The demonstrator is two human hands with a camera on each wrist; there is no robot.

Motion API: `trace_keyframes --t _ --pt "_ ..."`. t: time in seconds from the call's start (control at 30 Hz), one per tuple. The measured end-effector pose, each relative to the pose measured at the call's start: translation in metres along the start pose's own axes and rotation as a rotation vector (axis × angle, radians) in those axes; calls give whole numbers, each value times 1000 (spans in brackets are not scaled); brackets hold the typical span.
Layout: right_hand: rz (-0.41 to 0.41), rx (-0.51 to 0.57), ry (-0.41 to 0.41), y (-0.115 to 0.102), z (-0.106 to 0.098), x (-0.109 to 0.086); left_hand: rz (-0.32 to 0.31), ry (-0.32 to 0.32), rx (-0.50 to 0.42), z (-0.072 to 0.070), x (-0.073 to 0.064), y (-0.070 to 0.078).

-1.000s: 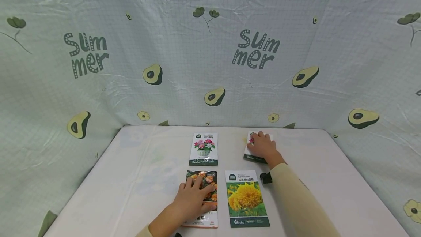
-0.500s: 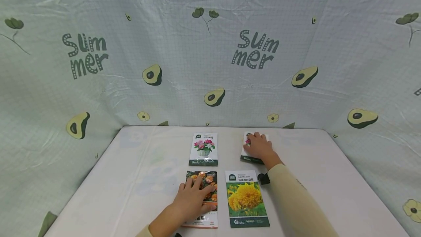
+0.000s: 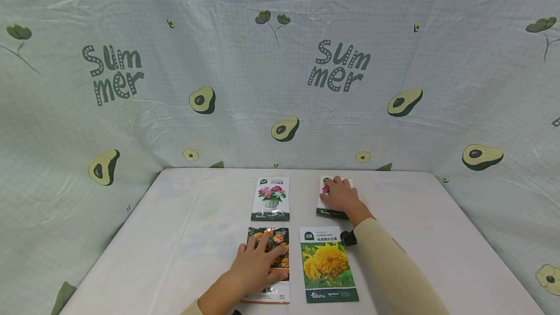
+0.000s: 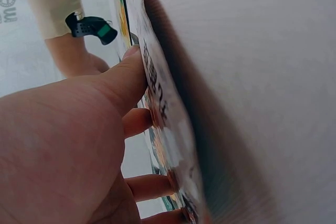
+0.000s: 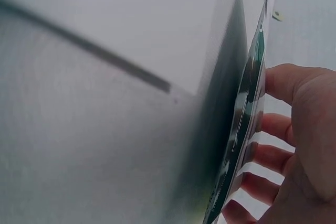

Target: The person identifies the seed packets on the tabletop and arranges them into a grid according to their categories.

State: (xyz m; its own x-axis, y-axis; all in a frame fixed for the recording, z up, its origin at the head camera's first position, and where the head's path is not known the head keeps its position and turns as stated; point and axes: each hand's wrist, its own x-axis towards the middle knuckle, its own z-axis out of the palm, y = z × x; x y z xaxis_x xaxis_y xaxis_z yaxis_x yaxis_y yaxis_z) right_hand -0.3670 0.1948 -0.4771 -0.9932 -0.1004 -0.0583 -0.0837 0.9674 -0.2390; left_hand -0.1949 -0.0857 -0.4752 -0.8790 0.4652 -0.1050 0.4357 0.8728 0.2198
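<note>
Four would be too exact, so several seed packets lie face up on the white table (image 3: 197, 256). My left hand (image 3: 253, 269) rests on the packet with orange flowers (image 3: 280, 241), fingers spread and fingertips touching its front. The left wrist view shows thumb and fingertips against that packet's face (image 4: 170, 116). At the back right, my right hand (image 3: 343, 197) presses its fingertips on a white packet with a dark green bottom band (image 3: 325, 212); the hand hides most of its picture. In the right wrist view the fingertips touch this packet's face (image 5: 242, 116).
A packet with a large yellow flower (image 3: 330, 261) lies front right, beside the orange one. A packet showing a potted pink flower (image 3: 271, 199) lies behind the orange one. A pale avocado-print sheet (image 3: 240, 86) hangs behind the table.
My right hand has slid the green-banded packet leftward across the table, nearer the potted-flower packet. My left hand and the other packets have stayed in place.
</note>
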Motion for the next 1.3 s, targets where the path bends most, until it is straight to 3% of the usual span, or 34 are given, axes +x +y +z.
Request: trace_keyframes --t 0.53,1.3 --pt "-45 -10 -23 -15 -3 -8 0 2 1 -1 -1 1" --pt "-73 -6 10 -28 2 -9 13 16 -1 2 -1 -1"
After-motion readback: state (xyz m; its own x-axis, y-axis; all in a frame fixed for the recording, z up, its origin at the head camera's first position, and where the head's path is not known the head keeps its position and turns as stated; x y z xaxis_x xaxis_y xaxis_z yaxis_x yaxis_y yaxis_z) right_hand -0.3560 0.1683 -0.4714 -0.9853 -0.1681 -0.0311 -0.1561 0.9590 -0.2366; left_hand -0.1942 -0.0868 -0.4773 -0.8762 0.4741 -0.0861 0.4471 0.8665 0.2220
